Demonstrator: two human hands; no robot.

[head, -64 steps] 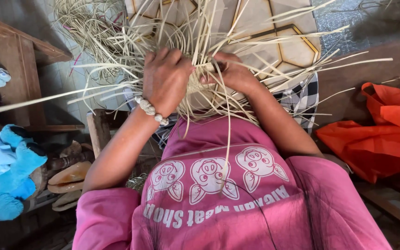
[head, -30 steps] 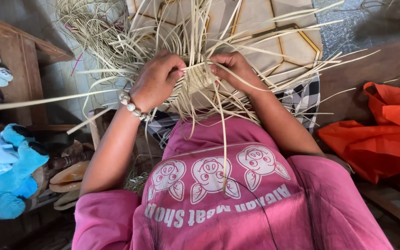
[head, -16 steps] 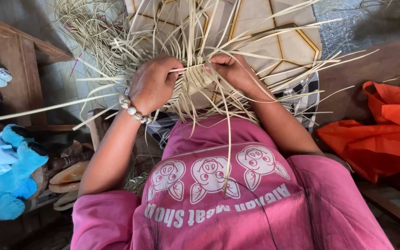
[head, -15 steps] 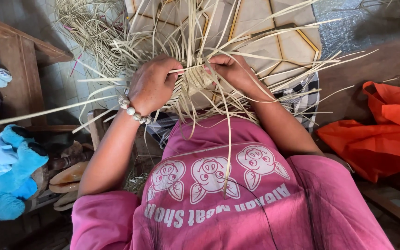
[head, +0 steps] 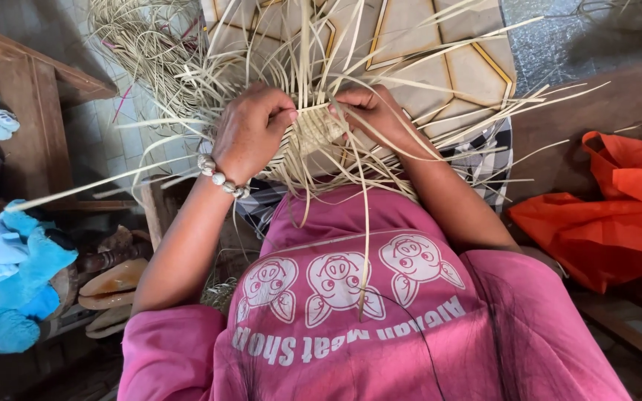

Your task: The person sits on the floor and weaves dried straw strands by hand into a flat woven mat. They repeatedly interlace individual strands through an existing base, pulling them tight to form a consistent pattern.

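Pale tiled floor (head: 477, 67) with thin yellow lines is seen beyond the lap, an orange bag (head: 618, 215) at one side, a blue plush toy (head: 9, 282) at the other. Held between 2 hands above the pink shirt (head: 351, 312) is a small woven patch (head: 313, 134), loose pale strips (head: 187, 89) fanning out all round. The left hand (head: 250, 134) is curled narrow, pinching the patch's edge, seemingly to steady it; the right hand (head: 369, 111) is closed on strips at the far edge, apparently keeping them taut.
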